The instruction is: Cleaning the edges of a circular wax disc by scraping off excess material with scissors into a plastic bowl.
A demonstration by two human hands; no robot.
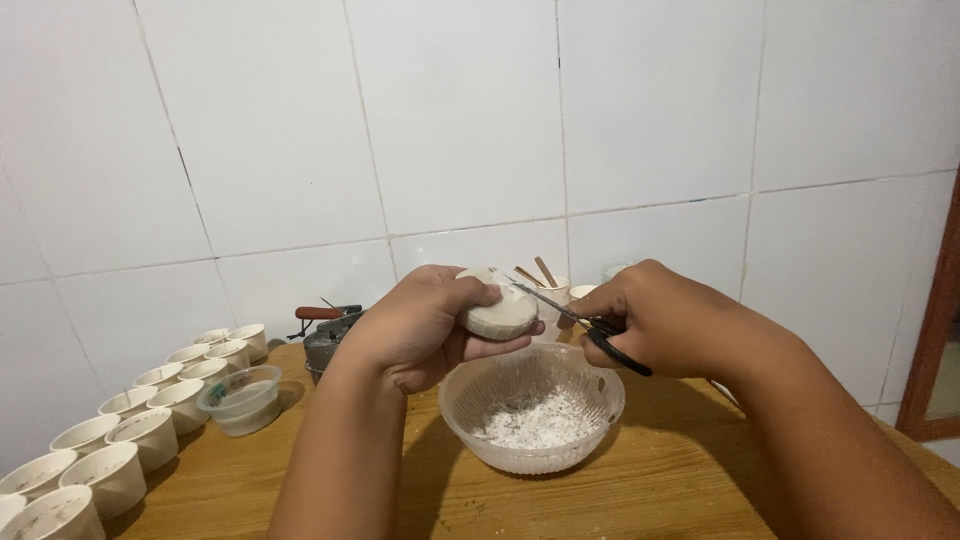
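Observation:
My left hand (415,325) grips a round white block (500,312), tilted on its side above a clear ribbed bowl (532,405). My right hand (665,320) holds black-handled scissors (575,318), whose blade tip rests against the face of the white block. White powder and flakes (535,420) lie in the bottom of the bowl. Both hands hover just over the bowl's far rim.
Two rows of small white cups (150,400) run along the left of the wooden table (650,480). A clear plastic cup (243,400) stands beside them. A dark metal pot with a red-handled tool (325,335) and cups with wooden sticks (550,285) stand at the tiled wall.

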